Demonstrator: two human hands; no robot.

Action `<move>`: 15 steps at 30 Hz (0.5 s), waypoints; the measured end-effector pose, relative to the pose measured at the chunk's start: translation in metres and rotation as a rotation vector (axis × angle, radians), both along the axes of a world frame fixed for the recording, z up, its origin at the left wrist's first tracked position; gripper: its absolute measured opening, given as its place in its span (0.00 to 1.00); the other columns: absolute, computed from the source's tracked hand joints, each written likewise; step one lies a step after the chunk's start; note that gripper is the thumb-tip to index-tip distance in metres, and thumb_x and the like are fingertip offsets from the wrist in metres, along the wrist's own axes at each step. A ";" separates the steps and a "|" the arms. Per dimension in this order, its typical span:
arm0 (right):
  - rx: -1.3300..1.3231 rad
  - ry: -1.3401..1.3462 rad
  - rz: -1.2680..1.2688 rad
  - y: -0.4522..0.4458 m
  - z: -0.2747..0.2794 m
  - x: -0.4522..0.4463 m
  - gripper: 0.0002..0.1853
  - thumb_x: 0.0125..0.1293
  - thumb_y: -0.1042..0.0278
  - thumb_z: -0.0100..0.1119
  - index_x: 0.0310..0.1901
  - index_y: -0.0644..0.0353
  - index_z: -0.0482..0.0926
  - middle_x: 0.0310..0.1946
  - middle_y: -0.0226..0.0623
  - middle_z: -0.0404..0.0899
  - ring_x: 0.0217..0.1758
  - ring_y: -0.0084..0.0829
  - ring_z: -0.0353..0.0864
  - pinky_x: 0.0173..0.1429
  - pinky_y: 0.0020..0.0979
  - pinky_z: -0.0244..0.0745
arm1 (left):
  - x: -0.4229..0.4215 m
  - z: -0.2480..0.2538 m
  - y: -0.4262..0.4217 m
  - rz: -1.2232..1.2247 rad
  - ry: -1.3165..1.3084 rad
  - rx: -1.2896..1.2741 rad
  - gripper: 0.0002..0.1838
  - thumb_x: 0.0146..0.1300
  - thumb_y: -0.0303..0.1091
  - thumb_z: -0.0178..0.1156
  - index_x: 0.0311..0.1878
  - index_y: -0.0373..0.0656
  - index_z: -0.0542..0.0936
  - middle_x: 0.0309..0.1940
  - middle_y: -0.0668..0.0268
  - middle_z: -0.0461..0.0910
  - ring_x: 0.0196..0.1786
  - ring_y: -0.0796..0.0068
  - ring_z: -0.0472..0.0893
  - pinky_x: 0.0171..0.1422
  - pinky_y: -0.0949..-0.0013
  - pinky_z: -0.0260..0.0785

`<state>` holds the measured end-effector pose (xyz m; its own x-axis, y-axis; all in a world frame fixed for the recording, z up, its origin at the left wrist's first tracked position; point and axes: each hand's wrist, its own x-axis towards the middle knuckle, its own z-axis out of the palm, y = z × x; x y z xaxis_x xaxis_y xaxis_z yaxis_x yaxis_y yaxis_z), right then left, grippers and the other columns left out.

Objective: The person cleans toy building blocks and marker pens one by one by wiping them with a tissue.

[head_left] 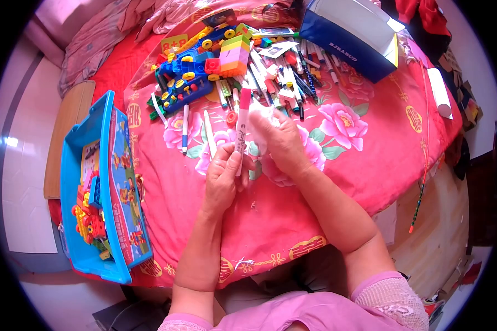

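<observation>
Upright in my left hand (225,172) is a white marker (241,129) with a dark pink cap and black lettering, gripped near its lower end. Just right of it, my right hand (284,138) is closed around a crumpled white tissue (262,124), close to the marker's upper part. Beyond both hands lies a heap of markers (292,77) in several colours. Beside the heap are toy building blocks (188,71), with a striped stack of blocks (234,56) among them. A blue-and-white marker (185,129) lies apart on the left.
A blue plastic bin (124,270) holding loose blocks stands at the left table edge. A dark blue box (342,47) with a white inside sits at the back right. Red flowered cloth (359,165) covers the table. A white roll (439,92) lies at the right edge.
</observation>
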<state>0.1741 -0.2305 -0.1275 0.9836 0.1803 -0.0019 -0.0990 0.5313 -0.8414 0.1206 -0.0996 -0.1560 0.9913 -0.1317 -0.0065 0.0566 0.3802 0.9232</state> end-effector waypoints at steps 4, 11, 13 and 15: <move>0.070 0.026 0.052 0.002 -0.008 0.000 0.13 0.62 0.61 0.53 0.39 0.63 0.73 0.28 0.28 0.75 0.28 0.13 0.71 0.28 0.15 0.66 | 0.002 -0.007 -0.001 0.060 -0.050 0.075 0.09 0.66 0.36 0.45 0.45 0.43 0.64 0.25 0.66 0.74 0.14 0.85 0.66 0.16 0.84 0.54; -0.507 -0.457 0.053 0.013 -0.030 -0.003 0.11 0.58 0.67 0.57 0.36 0.65 0.71 0.25 0.31 0.75 0.23 0.17 0.74 0.23 0.19 0.67 | 0.004 -0.017 -0.001 0.358 -0.251 0.500 0.08 0.65 0.31 0.47 0.44 0.41 0.65 0.26 0.67 0.74 0.23 0.85 0.72 0.25 0.83 0.62; -0.368 -0.323 0.041 0.015 -0.027 -0.006 0.10 0.57 0.69 0.59 0.36 0.64 0.71 0.25 0.31 0.75 0.25 0.17 0.74 0.25 0.19 0.68 | 0.002 -0.017 -0.003 0.429 -0.363 0.767 0.08 0.63 0.29 0.49 0.43 0.40 0.66 0.28 0.66 0.76 0.28 0.82 0.74 0.31 0.80 0.65; -0.276 -0.226 0.027 0.015 -0.022 -0.007 0.10 0.55 0.70 0.60 0.36 0.64 0.72 0.26 0.31 0.76 0.27 0.16 0.74 0.27 0.19 0.69 | -0.001 -0.012 -0.005 0.451 -0.413 0.892 0.08 0.61 0.28 0.51 0.43 0.40 0.67 0.29 0.61 0.75 0.30 0.72 0.76 0.33 0.73 0.67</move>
<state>0.1673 -0.2159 -0.1498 0.9595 0.2296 0.1631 0.0953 0.2803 -0.9552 0.1195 -0.1049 -0.1681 0.8949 0.1325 0.4261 -0.2990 -0.5306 0.7931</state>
